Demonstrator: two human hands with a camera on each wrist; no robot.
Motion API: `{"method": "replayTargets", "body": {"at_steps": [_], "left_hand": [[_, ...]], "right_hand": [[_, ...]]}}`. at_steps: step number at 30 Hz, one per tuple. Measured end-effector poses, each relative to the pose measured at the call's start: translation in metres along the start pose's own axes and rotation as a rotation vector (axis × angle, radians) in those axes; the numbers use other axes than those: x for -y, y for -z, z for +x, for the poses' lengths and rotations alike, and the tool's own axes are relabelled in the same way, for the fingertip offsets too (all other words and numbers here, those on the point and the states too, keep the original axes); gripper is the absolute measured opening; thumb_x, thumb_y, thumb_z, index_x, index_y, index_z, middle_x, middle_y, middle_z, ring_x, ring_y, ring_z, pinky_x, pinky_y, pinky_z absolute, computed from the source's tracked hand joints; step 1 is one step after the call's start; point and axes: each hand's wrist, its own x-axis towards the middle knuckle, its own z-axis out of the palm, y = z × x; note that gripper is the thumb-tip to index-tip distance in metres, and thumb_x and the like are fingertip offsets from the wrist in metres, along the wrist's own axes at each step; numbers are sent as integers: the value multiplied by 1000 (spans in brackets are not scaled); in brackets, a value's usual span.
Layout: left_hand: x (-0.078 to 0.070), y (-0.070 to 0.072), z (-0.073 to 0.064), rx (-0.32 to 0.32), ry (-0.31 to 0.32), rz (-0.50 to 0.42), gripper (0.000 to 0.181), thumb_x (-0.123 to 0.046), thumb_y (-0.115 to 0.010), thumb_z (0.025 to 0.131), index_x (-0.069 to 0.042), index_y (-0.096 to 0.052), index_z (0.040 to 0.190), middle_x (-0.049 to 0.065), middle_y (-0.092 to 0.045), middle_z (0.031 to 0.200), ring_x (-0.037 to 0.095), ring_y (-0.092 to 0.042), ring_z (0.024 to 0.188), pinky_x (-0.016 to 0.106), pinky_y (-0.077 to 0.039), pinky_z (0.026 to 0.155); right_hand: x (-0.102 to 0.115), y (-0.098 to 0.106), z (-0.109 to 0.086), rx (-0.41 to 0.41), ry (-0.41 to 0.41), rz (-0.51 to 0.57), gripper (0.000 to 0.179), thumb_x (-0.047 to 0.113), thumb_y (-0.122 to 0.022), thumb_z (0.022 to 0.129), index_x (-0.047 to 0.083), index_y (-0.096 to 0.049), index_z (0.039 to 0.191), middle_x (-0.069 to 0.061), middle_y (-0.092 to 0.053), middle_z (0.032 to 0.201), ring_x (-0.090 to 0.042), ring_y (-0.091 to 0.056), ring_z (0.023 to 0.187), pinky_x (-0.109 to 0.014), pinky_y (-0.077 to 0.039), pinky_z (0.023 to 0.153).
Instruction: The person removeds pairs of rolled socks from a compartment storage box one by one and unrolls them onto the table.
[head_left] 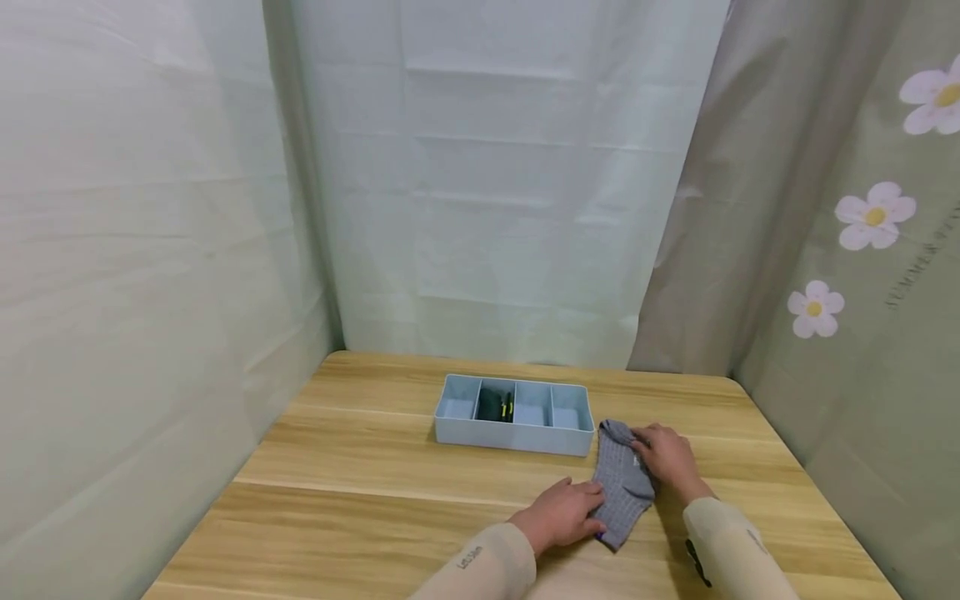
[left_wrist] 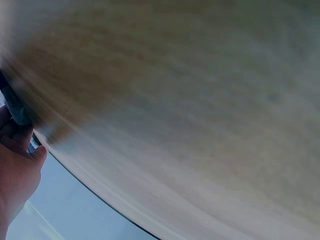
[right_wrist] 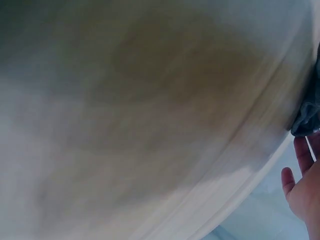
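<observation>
A grey ribbed sock (head_left: pixel 621 492) lies flat on the wooden table, to the right of centre in the head view. My left hand (head_left: pixel 564 510) rests its fingers on the sock's lower left edge. At the upper right side of the sock, my right hand (head_left: pixel 667 457) touches the fabric with extended fingers. The left wrist view catches the left hand (left_wrist: pixel 19 167) at its left border, thumb apart from the fingers beside dark cloth. In the right wrist view the right hand (right_wrist: pixel 304 185) reaches the sock's dark edge (right_wrist: pixel 306 117), its thumb standing away.
Just left of the sock's top stands a light blue box (head_left: pixel 510 435) with several compartments. A dark item with yellow-green marks (head_left: pixel 492 405) sits in its second compartment from the left. Fabric curtains (head_left: pixel 495 208) hang behind and beside the table (head_left: pixel 337 475).
</observation>
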Motion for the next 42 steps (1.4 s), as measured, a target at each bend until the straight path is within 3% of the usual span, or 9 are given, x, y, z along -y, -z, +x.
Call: {"method": "replayTargets", "body": {"at_steps": [10,19,24,31,37,42], "left_hand": [[-7,2,0,-2,-18,-10,49,-42,-59,99,-14,-59,138,-4,-51,146,7,-45,134,34,-37,109],[-11,4,3,23,-13,-30,50,-43,-58,99,-15,-57,141,-6,-49,148,5,-44,135,34,-36,110],[-12,4,3,3,-17,-16,50,-43,-59,98,-15,-58,140,-5,-50,146,5,-44,134,34,-37,110],[-12,5,2,1,-9,-17,49,-43,-60,98,-15,-59,139,-5,-51,146,5,-45,134,34,-37,109],[-6,2,0,-18,3,1,49,-43,-60,98,-16,-60,138,-5,-52,145,6,-46,133,34,-38,109],[-2,1,1,-11,8,-10,49,-43,-60,98,-15,-60,138,-4,-52,145,7,-46,133,35,-38,109]], "right_hand": [[-5,8,2,-13,-115,39,19,13,-65,94,-1,-68,107,-19,-71,98,-41,-66,88,-61,-46,80],[-8,15,3,60,-143,51,34,28,-68,93,-2,-72,111,-23,-70,109,-46,-64,100,-62,-44,87],[-8,19,2,32,-127,35,26,18,-63,95,-2,-72,109,-24,-70,106,-47,-64,98,-64,-45,83],[-7,18,4,34,-132,50,29,14,-56,100,-6,-69,116,-28,-67,112,-48,-63,102,-63,-46,87],[-5,15,2,-46,-42,70,30,8,-57,98,-6,-65,124,-28,-66,116,-48,-63,103,-61,-48,86],[-6,10,0,-114,168,19,31,1,-61,94,-8,-64,124,-27,-64,122,-46,-62,110,-59,-47,92]]}}
